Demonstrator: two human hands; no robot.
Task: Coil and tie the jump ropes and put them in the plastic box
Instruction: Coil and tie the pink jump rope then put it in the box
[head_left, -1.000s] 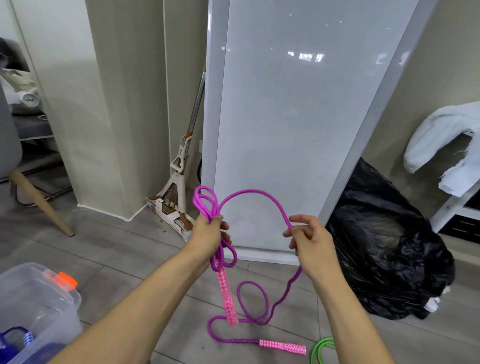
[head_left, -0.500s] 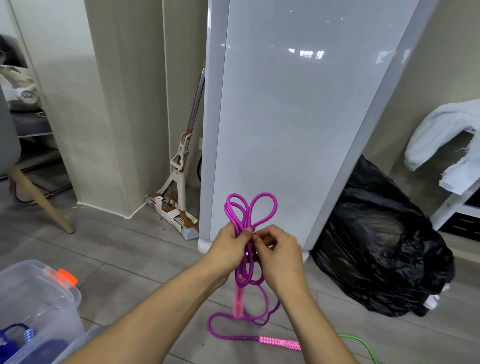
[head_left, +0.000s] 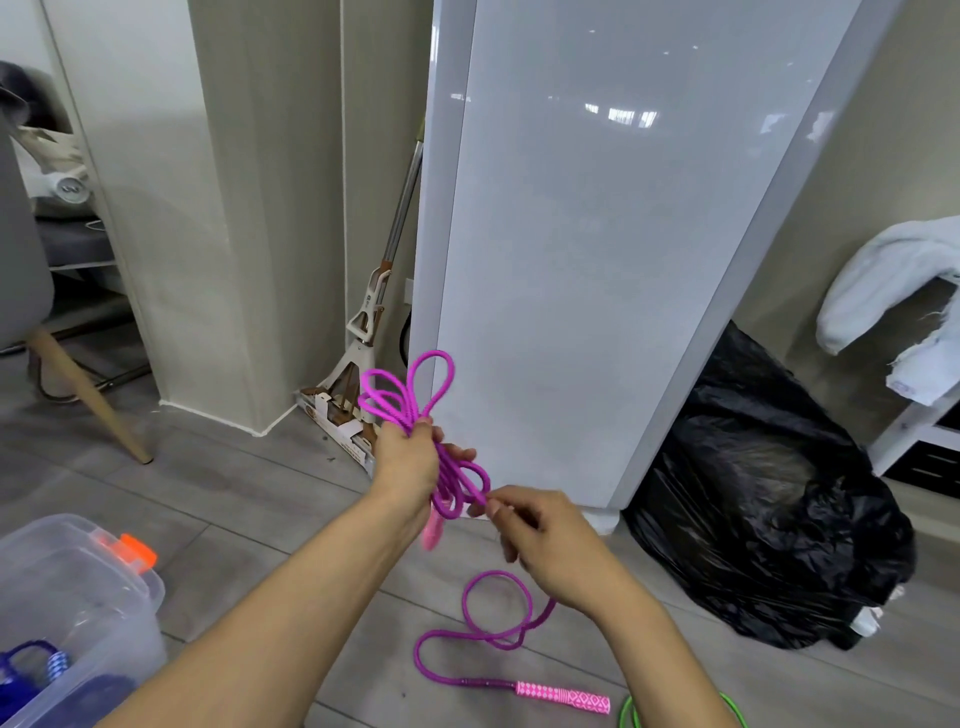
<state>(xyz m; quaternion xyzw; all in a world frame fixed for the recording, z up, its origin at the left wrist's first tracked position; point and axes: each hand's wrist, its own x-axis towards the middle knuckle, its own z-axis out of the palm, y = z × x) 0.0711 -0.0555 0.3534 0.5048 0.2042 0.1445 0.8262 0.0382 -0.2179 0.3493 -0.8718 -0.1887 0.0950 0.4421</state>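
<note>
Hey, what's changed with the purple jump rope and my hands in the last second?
The right hand swung in from the right, laid its arc of purple rope into the bundle in the left hand as another loop, then dropped lower to pinch the next stretch. Unchanged: the left hand grips the bundle, one pink handle lies on the floor, the plastic box sits lower left.

- Jump ropes: three. The purple rope (head_left: 457, 480) is in hand, the green rope (head_left: 627, 713) is at the bottom edge, the blue rope (head_left: 23, 670) is in the box.
- Pink handles: two, the hanging handle (head_left: 431, 530) and the floor handle (head_left: 563, 696).
- Plastic box (head_left: 104, 587): one.
- Hands: two, the left hand (head_left: 405, 462) and the right hand (head_left: 545, 540).
- Black bag (head_left: 753, 509): one.
- Mop (head_left: 369, 322): one.
</note>
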